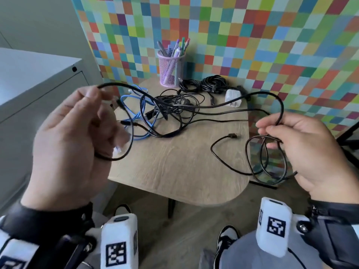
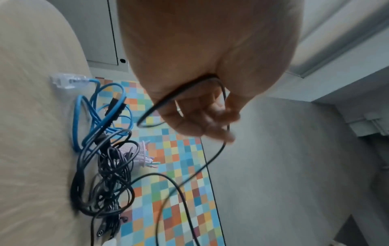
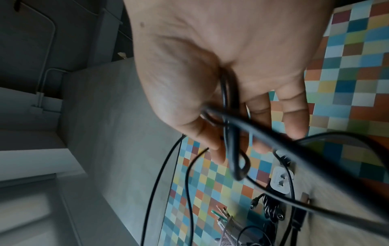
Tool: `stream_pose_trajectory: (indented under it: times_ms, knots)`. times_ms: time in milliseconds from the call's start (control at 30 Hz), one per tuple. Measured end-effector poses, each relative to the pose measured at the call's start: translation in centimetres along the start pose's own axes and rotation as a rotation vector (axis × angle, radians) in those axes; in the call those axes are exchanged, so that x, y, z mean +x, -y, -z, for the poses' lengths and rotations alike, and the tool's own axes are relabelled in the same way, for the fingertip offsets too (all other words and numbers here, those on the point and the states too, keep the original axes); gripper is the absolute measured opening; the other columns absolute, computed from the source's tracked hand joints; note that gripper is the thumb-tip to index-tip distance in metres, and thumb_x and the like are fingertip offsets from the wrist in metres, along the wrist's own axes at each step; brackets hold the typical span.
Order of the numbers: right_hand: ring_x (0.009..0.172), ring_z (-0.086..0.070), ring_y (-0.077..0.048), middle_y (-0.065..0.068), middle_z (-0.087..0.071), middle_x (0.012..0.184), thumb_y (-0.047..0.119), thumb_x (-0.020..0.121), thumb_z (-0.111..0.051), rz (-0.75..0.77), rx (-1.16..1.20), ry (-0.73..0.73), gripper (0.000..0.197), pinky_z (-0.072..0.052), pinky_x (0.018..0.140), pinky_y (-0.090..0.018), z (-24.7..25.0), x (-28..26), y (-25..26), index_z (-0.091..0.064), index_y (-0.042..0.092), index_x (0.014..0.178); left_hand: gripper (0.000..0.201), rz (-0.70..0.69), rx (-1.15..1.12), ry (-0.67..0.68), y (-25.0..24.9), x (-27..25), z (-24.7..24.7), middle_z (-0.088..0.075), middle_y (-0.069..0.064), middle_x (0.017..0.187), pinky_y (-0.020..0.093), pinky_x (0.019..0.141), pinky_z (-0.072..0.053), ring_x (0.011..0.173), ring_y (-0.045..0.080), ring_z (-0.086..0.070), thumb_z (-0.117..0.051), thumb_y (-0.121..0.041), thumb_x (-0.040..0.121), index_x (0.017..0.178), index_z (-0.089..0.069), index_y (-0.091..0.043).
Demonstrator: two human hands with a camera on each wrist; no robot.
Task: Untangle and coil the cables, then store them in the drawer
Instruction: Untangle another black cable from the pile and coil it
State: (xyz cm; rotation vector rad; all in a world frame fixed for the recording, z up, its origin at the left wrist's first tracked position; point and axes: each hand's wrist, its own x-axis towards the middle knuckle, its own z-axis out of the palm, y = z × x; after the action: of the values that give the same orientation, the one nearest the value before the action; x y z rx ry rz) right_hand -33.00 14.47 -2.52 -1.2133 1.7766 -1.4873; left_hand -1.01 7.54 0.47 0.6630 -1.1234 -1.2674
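Note:
A long black cable (image 1: 223, 104) stretches between both hands above the small wooden table (image 1: 184, 167). My left hand (image 1: 81, 133) is raised at the left and grips one stretch of it, with a loop (image 2: 151, 114) hanging below the fingers. My right hand (image 1: 303, 144) at the right pinches the cable and holds coiled loops (image 1: 266, 162) that hang beside the table's edge; the same loops (image 3: 233, 144) cross the palm in the right wrist view. A tangle of black cables (image 1: 171, 111) and a blue cable (image 1: 139, 115) lies on the table.
A lilac mesh pen cup (image 1: 171, 68) stands at the table's back. Two coiled black cables (image 1: 204, 84) and a white charger (image 1: 233, 98) lie beside it. A grey cabinet (image 1: 35, 84) stands to the left. A chequered colourful wall (image 1: 252, 35) is behind.

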Motion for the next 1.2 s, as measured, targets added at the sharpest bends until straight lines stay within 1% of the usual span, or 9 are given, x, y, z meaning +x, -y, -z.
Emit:
stream_pose_trajectory:
  times_ms: [167,300,433,500,567,733,900,1100,1200]
  knots:
    - [0.121,-0.064,-0.016,0.007,-0.076,0.11,0.019,0.082,-0.049,0.09,0.122,-0.082,0.034,-0.045,0.109,-0.051,-0.6,-0.7,1.6,-0.081,0.031,0.085,0.033,0.065,0.019,0.107,0.1,-0.8,-1.0,-0.017,-0.003,0.05,0.034,0.049,-0.005,0.038,0.01,-0.013,-0.038,-0.023,0.103,0.098,-0.069,-0.014]
    - [0.124,-0.062,-0.007,0.016,-0.067,0.118,0.021,0.092,-0.056,0.477,0.018,-0.284,0.029,-0.05,0.109,-0.043,-1.8,-2.1,3.5,-0.066,0.041,0.11,0.032,0.088,0.132,0.243,0.0,-2.1,-2.2,-0.028,-0.002,0.051,0.029,0.048,-0.015,0.044,0.015,-0.02,-0.048,-0.019,0.093,0.103,-0.07,0.002]
    - [0.123,-0.066,-0.022,-0.006,-0.069,0.127,0.004,0.099,-0.062,0.75,0.016,0.031,0.033,-0.051,0.107,-0.039,-5.0,-4.9,5.5,-0.062,0.01,0.131,0.027,0.134,0.261,0.412,-0.2,-3.2,-3.0,-0.033,-0.008,0.05,0.021,0.044,-0.021,0.044,0.01,-0.024,-0.057,-0.034,0.089,0.076,-0.071,-0.015]
    - [0.122,-0.068,-0.02,-0.001,-0.071,0.125,0.016,0.099,-0.068,0.686,-0.006,0.213,0.037,-0.051,0.106,-0.039,-6.4,-5.7,5.5,-0.064,0.01,0.135,0.034,0.139,0.288,0.461,-0.5,-3.8,-3.2,-0.033,-0.009,0.048,0.02,0.043,-0.021,0.042,0.009,-0.024,-0.056,-0.042,0.088,0.069,-0.067,-0.016]
    - [0.095,-0.074,-0.012,0.015,-0.075,0.095,0.029,0.099,-0.069,0.527,0.015,0.315,0.03,-0.058,0.087,-0.031,-7.0,-6.1,5.3,-0.074,0.018,0.127,0.034,0.115,0.279,0.485,-1.0,-4.2,-3.2,-0.034,-0.009,0.047,0.02,0.044,-0.02,0.041,0.01,-0.024,-0.062,-0.042,0.087,0.063,-0.062,-0.017]
    - [0.047,-0.049,-0.006,0.021,-0.055,0.054,0.033,0.098,-0.063,0.426,0.235,0.239,0.025,-0.054,0.054,-0.042,-5.3,-5.2,5.2,-0.079,0.02,0.111,0.045,0.071,-0.013,0.425,-2.0,-3.8,-2.1,-0.026,-0.009,0.048,0.027,0.045,-0.02,0.04,0.009,-0.02,-0.07,-0.041,0.084,0.056,-0.041,-0.02]
    - [0.046,-0.024,-0.014,0.002,-0.031,0.054,0.031,0.089,-0.07,0.274,0.429,0.255,0.019,-0.022,0.045,-0.027,-3.6,-3.8,4.3,-0.083,0.03,0.102,0.034,0.064,-0.212,0.244,-2.8,-3.2,-1.4,-0.011,-0.007,0.053,0.023,0.041,-0.021,0.039,0.01,-0.008,-0.035,-0.036,0.099,0.076,-0.056,-0.024]
    - [0.059,-0.059,0.007,0.029,-0.062,0.06,0.023,0.098,-0.071,0.276,-0.115,0.269,0.016,-0.043,0.057,-0.006,-4.8,-4.0,3.7,-0.08,0.036,0.102,0.038,0.073,-0.27,0.228,-2.1,-3.7,-2.8,-0.014,-0.007,0.054,0.023,0.039,-0.01,0.041,0.009,-0.005,-0.032,-0.036,0.102,0.111,-0.066,-0.021]
    - [0.069,-0.07,0.003,0.028,-0.073,0.073,0.036,0.098,-0.069,0.202,-0.343,0.439,0.013,-0.057,0.062,-0.021,-6.5,-5.3,3.9,-0.081,0.039,0.104,0.038,-0.008,-0.174,0.172,-1.2,-4.3,-4.0,-0.039,-0.007,0.052,0.019,0.039,-0.016,0.037,0.007,-0.019,-0.034,-0.025,0.105,0.128,-0.062,-0.012]
